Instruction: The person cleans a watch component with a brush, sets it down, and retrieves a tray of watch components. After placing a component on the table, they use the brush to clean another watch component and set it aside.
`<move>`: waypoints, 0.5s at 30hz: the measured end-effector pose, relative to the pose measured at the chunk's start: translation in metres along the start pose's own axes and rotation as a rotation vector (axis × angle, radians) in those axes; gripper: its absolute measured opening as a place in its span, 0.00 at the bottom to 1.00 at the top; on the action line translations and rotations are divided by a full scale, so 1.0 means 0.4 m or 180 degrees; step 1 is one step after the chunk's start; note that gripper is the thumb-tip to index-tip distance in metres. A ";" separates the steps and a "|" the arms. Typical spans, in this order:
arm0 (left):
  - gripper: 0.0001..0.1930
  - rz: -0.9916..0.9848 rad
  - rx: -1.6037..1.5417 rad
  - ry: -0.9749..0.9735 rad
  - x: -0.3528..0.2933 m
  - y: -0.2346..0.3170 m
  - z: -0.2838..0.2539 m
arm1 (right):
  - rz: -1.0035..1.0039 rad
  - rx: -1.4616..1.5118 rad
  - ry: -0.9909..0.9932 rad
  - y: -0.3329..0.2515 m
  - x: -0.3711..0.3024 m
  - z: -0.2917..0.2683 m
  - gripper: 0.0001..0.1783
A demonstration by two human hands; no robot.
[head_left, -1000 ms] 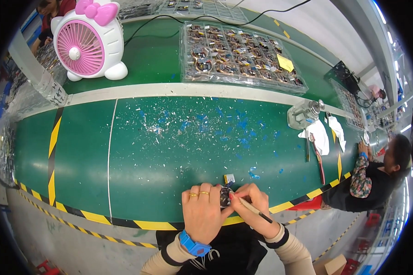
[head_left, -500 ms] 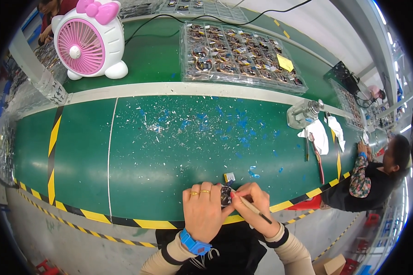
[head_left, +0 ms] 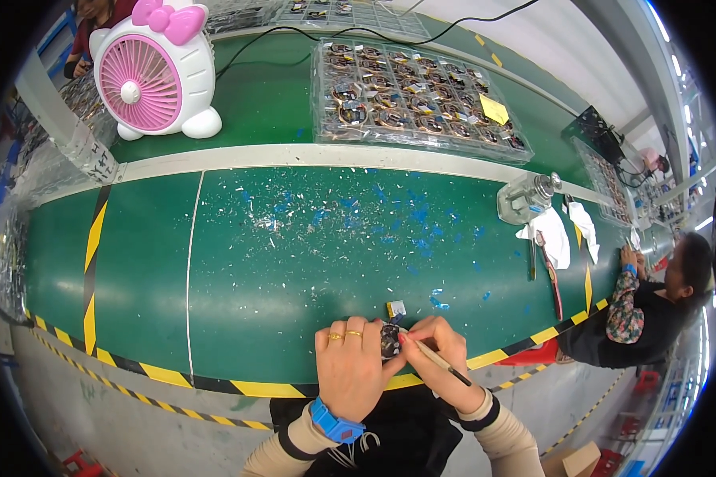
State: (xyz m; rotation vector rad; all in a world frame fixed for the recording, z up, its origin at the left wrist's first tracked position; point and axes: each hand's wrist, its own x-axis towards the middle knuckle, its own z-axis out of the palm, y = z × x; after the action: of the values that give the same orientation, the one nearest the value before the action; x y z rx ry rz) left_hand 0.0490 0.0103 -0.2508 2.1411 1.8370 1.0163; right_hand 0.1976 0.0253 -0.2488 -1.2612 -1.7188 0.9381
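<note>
Two hands work around a dark round part (head_left: 390, 340) at the near edge of a green bench (head_left: 135, 278).
Far beyond the part and to its left stands a pink-and-white fan (head_left: 147, 83); bits of white and blue scrap (head_left: 274, 222) lie beyond it, nearer. The left hand (head_left: 350, 366), just left of the part, steadies it with the fingers; a small yellow-and-silver block (head_left: 397, 309) sits just past it. A clear tray (head_left: 422, 145) lies well beyond. On the part's right, the right hand (head_left: 444, 362) pinches a pen-like tool (head_left: 434, 357), its tip seemingly at the part, though fingers hide the contact. Farther right stands a glass bottle (head_left: 523, 203).
</note>
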 end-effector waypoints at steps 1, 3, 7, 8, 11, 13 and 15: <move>0.22 0.0000 -0.0006 -0.0006 0.001 0.001 0.000 | -0.0023 0.0007 -0.0020 0.001 0.001 -0.002 0.08; 0.22 0.0003 -0.0021 -0.0018 0.002 0.003 -0.001 | -0.0069 0.0016 -0.0057 0.001 0.002 -0.005 0.08; 0.21 -0.0015 0.0006 -0.0093 -0.004 -0.008 -0.005 | -0.0063 -0.0127 -0.0234 -0.011 0.003 0.002 0.09; 0.21 -0.0013 -0.0001 -0.0086 -0.006 -0.009 -0.005 | -0.0068 -0.0135 -0.0233 -0.011 0.004 0.002 0.09; 0.24 -0.0005 -0.0099 -0.0118 -0.010 -0.015 -0.004 | -0.0834 -0.0566 -0.0224 -0.005 0.008 0.002 0.09; 0.25 -0.0009 -0.0147 -0.0109 -0.007 -0.016 -0.005 | -0.0490 -0.0304 -0.0155 -0.007 0.001 0.000 0.09; 0.25 -0.0033 -0.0207 -0.0106 -0.007 -0.016 -0.006 | 0.0207 0.0258 -0.0032 -0.007 -0.005 -0.003 0.10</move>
State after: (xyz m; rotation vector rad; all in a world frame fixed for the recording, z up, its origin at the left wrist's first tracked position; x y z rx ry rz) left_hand 0.0423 0.0087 -0.2535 2.0962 1.7734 1.0174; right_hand 0.1979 0.0228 -0.2460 -1.2675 -1.6392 1.0432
